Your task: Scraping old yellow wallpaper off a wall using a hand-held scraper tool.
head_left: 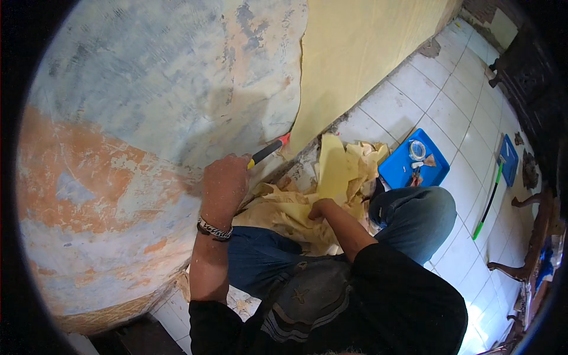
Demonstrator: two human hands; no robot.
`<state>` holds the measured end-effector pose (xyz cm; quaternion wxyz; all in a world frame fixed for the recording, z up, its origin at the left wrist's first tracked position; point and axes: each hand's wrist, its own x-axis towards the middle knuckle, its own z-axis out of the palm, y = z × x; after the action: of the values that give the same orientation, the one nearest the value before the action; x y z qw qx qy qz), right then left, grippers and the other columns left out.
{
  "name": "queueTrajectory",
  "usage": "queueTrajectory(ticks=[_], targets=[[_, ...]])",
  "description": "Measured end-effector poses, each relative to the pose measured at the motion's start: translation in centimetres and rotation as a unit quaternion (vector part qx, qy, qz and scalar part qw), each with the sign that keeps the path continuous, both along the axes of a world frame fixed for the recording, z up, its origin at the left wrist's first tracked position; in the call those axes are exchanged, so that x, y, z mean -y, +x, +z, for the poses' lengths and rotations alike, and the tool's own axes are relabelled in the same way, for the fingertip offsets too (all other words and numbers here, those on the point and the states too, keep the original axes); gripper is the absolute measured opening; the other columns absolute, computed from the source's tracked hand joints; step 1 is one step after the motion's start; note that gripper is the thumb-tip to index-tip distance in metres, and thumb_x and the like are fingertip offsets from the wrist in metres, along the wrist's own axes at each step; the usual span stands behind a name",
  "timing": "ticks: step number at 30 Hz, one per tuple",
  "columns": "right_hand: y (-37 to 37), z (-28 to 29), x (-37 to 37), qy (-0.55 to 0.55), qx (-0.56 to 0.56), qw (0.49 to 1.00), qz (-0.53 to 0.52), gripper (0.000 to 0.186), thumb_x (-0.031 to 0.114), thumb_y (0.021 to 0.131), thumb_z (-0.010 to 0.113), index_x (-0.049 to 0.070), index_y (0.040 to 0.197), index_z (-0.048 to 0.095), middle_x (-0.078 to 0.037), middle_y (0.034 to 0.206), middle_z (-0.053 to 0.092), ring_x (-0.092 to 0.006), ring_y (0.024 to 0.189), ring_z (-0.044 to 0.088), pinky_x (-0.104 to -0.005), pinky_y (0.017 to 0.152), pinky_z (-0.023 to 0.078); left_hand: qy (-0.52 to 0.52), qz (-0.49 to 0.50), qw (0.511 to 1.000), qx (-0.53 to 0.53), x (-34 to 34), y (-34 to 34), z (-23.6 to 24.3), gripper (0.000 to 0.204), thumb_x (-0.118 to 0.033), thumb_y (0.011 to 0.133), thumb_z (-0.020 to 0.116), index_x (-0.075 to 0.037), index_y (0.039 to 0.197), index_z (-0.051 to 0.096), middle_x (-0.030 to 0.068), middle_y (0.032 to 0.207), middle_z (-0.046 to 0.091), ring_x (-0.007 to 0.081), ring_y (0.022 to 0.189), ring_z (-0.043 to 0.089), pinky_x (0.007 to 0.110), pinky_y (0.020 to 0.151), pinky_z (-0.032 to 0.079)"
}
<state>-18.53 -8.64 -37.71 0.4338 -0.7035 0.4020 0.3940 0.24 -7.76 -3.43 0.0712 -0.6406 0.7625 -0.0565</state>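
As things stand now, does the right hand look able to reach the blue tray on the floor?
Probably yes, by going over: the right hand shows no tool and the blue tray lies open-topped, but torn yellow paper and the bent right knee partly stand between them.

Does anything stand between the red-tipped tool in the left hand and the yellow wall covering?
Nothing visible does. The left hand holds the red-tipped tool with its tip right at the left edge of the yellow wall covering. The crumpled yellow scraps lie lower, out of that line.
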Motion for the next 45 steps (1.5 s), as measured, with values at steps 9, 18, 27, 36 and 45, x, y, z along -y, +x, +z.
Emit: queueTrajectory(ticks=[9,18,27,36,45], targets=[[5.7,14.0,4.2,0.200,0.519,0.542,-0.630,0.049,0.056,0.096,0.044,0.014,0.115,0.061,-0.005,0.099,0.069,-0.0241,0.091,0.065,-0.0405,0.078,0.048,0.052,-0.038,0.995,0.075,0.2,0.0,2.6,0.019,-0.019,0.081,0.067,-0.013,0.098,0.071,0.0116,0.079,0.067,0.0308,0.074,0.067,0.044,0.065,0.052],[10.1,17.2,1.5,0.403,0.577,0.323,-0.633,0.033,0.043,0.100,0.047,0.013,0.106,0.059,-0.003,0.093,0.063,-0.0184,0.089,0.061,-0.0348,0.075,0.048,-0.032,-0.020,0.999,-0.006,-1.9,-0.1,1.9,0.020,-0.019,0.080,0.067,-0.014,0.099,0.072,0.0118,0.079,0.066,0.0300,0.073,0.067,0.043,0.064,0.051],[12.6,15.6,4.2,0.323,0.573,0.294,-0.694,0.030,0.035,0.103,0.044,0.009,0.100,0.057,-0.005,0.089,0.063,-0.0197,0.079,0.061,-0.0362,0.069,0.053,-0.024,-0.008,1.000,0.009,-1.5,1.2,-2.4,0.017,-0.023,0.083,0.067,-0.014,0.097,0.071,0.0106,0.079,0.066,0.0302,0.077,0.067,0.044,0.065,0.052],[11.8,10.8,4.6,0.319,0.571,0.326,-0.683,0.021,0.027,0.102,0.045,0.008,0.099,0.054,-0.006,0.083,0.063,-0.0211,0.068,0.062,-0.0399,0.068,0.057,0.006,0.012,1.000,-0.008,-1.2,2.5,-7.7,0.023,-0.028,0.088,0.063,-0.015,0.105,0.069,0.0132,0.086,0.067,0.0317,0.079,0.068,0.045,0.067,0.053],[11.7,7.9,5.2,0.295,0.517,0.334,-0.731,0.021,0.027,0.101,0.045,0.009,0.099,0.055,-0.008,0.084,0.066,-0.0224,0.066,0.065,-0.0371,0.061,0.056,-0.007,0.037,0.998,-0.050,-1.6,1.4,-10.0,0.024,-0.033,0.088,0.062,-0.010,0.091,0.067,0.0133,0.086,0.067,0.0328,0.080,0.068,0.045,0.068,0.053]])
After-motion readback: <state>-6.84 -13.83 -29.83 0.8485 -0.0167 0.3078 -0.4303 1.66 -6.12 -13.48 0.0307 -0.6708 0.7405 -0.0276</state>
